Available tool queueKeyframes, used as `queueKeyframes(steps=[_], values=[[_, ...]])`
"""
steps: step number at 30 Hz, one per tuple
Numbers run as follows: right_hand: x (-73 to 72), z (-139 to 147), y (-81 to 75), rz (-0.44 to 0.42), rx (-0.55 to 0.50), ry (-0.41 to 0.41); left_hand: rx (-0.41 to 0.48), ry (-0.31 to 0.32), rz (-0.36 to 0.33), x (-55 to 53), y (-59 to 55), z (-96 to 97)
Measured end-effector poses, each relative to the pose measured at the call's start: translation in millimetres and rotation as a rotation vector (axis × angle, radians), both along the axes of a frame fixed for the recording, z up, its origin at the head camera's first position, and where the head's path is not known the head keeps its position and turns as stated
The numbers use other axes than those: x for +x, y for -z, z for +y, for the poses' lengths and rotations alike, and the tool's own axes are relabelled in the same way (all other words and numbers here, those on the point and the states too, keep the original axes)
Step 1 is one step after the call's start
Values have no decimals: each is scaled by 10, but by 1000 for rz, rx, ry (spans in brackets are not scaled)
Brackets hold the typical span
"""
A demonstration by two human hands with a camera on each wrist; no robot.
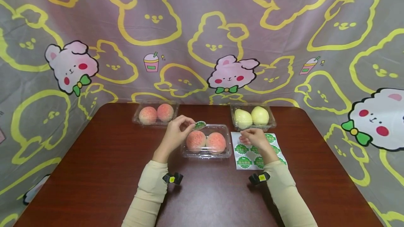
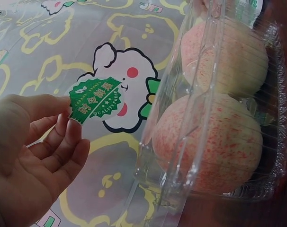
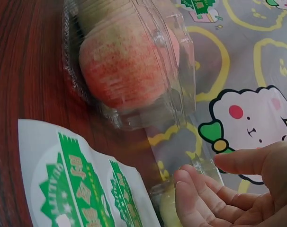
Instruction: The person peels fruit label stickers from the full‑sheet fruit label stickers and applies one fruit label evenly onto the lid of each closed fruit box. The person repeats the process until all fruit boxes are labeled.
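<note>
"How many boxes (image 1: 206, 156) are there?"
"Three, all on one desk (image 1: 104, 171)."
"What's inside them?"
"Four peaches (image 1: 196, 140) and two pale yellow fruits (image 1: 260, 115), six in total, two per box."
"Anything besides?"
"One sticker (image 1: 199, 125) held by itself, and one sheet (image 1: 235, 138) with at least six more. The right hand (image 1: 257, 138) hides part of it, so I can't give the full number."
"And hands?"
"Two, counting the left hand (image 1: 177, 131)."

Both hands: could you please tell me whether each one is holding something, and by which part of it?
The left hand pinches a sticker by its edge. The right hand holds nothing that shows.
</note>
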State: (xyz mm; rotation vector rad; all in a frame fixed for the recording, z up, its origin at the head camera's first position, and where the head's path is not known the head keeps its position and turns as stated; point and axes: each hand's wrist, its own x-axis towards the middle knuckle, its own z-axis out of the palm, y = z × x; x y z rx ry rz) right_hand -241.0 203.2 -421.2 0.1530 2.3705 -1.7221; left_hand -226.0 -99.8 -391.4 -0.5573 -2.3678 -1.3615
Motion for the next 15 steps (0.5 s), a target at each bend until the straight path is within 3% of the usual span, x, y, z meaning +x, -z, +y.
queueKeyframes(steps=[15], values=[[-18, -158, 78, -24, -54, -49, 8, 1, -34, -7, 32, 35]])
